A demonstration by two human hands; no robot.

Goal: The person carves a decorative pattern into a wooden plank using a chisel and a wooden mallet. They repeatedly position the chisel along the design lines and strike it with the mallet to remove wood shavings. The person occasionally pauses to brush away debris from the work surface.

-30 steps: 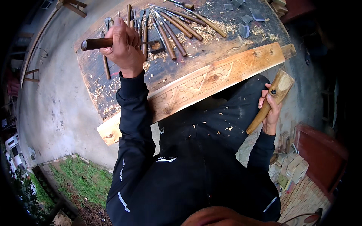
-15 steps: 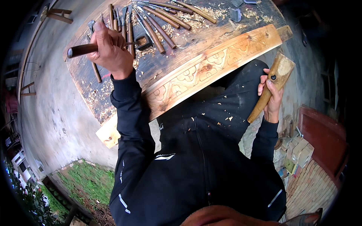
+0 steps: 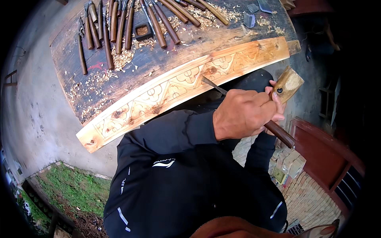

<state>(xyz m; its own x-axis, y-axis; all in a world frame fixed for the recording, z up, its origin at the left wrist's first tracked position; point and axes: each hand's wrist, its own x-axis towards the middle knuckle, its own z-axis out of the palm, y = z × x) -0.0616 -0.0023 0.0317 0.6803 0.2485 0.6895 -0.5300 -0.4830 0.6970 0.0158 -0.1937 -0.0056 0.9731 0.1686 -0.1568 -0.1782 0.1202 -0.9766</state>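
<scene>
My left hand is closed round a wood chisel, whose dark handle sticks out toward the lower right. The chisel's metal blade points up-left over a long pale board carved with lobed and triangular patterns; whether its tip touches the wood I cannot tell. Just behind, my right hand grips a wooden mallet, its broad head up and its handle mostly hidden by my left hand. The board lies slanted along the near edge of the workbench.
A dark, worn workbench bears wood shavings and a fan of several wooden-handled chisels. Among them stands a small black square box. Grey sheet pieces lie at the far right. Stacked bricks stand at lower right.
My left hand has swung with the chisel from over the tools at the far left to beside my right hand. The chisel now points over the board. The mallet has shifted slightly left and downward.
</scene>
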